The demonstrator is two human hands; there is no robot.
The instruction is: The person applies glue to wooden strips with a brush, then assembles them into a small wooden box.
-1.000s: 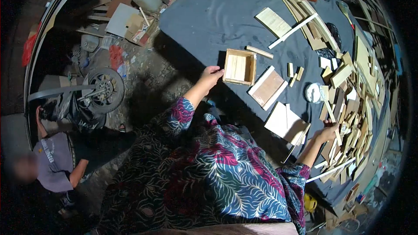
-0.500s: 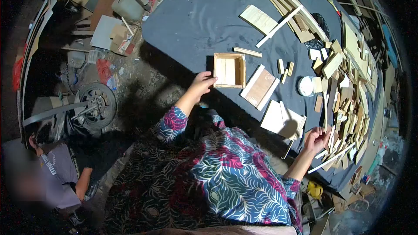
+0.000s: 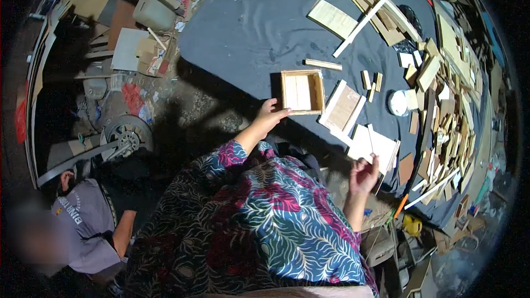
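Note:
A small open-topped wooden box (image 3: 298, 91) sits near the edge of the cloth-covered table. My left hand (image 3: 269, 118) grips its lower left corner, fingers at the box wall. Over the near edge of a pale flat panel (image 3: 361, 144) is my right hand (image 3: 363, 177), its fingers curled in. A thin stick (image 3: 371, 139) overlaps the panel, its near end right at my right fingertips. I cannot tell what those fingers hold. Between the box and the panel lies a brown board with pale side strips (image 3: 342, 109).
Wood offcuts (image 3: 441, 132) are heaped on the right of the table, beside a white tub (image 3: 398, 103). Small wooden blocks (image 3: 371, 84) and a longer strip (image 3: 323, 64) lie behind the box. A person (image 3: 88, 221) sits at lower left near a wheel (image 3: 128, 135).
My right hand has moved left from the offcut pile to the pale panel. An orange object now shows by the table edge. My left hand stays on the box; the whole view has shifted slightly.

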